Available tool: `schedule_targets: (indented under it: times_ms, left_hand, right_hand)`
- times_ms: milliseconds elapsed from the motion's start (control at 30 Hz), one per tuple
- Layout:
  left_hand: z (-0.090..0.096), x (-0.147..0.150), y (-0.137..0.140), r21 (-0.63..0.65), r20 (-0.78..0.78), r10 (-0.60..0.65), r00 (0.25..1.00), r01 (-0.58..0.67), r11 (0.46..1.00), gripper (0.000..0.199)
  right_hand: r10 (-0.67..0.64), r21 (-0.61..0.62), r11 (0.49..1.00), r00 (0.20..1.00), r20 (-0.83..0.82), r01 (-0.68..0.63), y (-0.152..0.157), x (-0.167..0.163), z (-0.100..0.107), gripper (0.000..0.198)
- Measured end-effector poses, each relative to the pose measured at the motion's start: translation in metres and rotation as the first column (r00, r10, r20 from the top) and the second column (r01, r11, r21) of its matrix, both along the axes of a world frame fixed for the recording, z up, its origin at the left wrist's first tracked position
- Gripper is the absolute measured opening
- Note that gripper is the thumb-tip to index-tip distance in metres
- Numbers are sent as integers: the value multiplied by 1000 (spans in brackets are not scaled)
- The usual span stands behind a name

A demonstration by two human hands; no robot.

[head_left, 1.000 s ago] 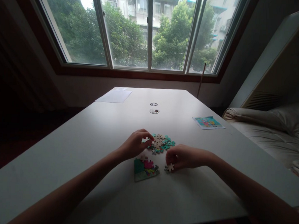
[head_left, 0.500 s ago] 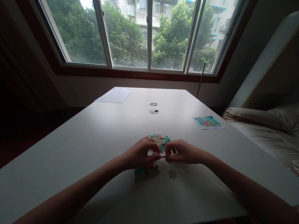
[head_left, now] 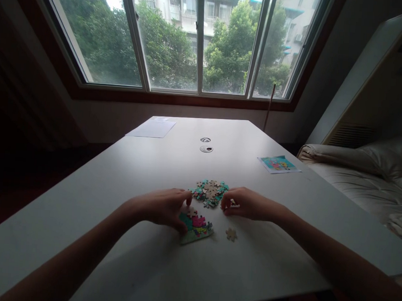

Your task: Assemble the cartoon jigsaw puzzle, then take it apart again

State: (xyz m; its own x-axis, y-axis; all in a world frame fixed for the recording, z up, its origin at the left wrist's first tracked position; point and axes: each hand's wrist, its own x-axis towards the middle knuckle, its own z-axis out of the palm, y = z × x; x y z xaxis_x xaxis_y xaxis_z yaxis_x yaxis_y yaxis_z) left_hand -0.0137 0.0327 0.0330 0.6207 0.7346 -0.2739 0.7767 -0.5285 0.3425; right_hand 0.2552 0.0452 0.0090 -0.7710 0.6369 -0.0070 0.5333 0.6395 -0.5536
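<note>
My left hand [head_left: 168, 206] is at the left edge of a partly joined jigsaw section [head_left: 196, 225], thumb and fingers apart; the thumb appears to touch its edge. This section shows green, pink and yellow, with a plain-backed piece [head_left: 192, 212] on its upper part. My right hand [head_left: 241, 202] is closed in a pinch by the right side of a heap of loose jigsaw pieces [head_left: 210, 190]. A small puzzle piece, mostly covered by the fingers, seems to be in that pinch. Nearer to me, one loose puzzle piece [head_left: 231, 234] lies with its plain back up.
On the white table [head_left: 134, 173], a colourful picture sheet [head_left: 279, 164] lies to the right and white paper [head_left: 151, 128] at the far left. Two round fittings [head_left: 206, 148] are set in the tabletop. A padded seat [head_left: 352, 178] stands beyond the right edge, a window behind.
My hands have parted. The left has moved left and opened, uncovering the jigsaw section and more of the heap. My right hand has barely moved and stays pinched.
</note>
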Motion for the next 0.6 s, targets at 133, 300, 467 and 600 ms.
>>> schedule_targets:
  times_ms: [133,300,467,600]
  left_hand:
    - [-1,9,-2,2,-23,-13,1000,13,1000,44]
    - [4,17,-6,10,-51,-42,998,42,999,41]
    - [3,23,-7,53,-38,-70,997,72,996,38]
    - [1,29,-7,136,-86,-52,995,64,989,29]
  right_hand:
    - [138,-37,990,988,64,-136,-5,-3,7,36]
    - [110,17,994,993,47,-111,-4,-9,5,19]
    - [49,138,989,999,-3,-48,-9,-17,4,26]
    - [40,108,993,998,46,-45,-15,-21,6,32]
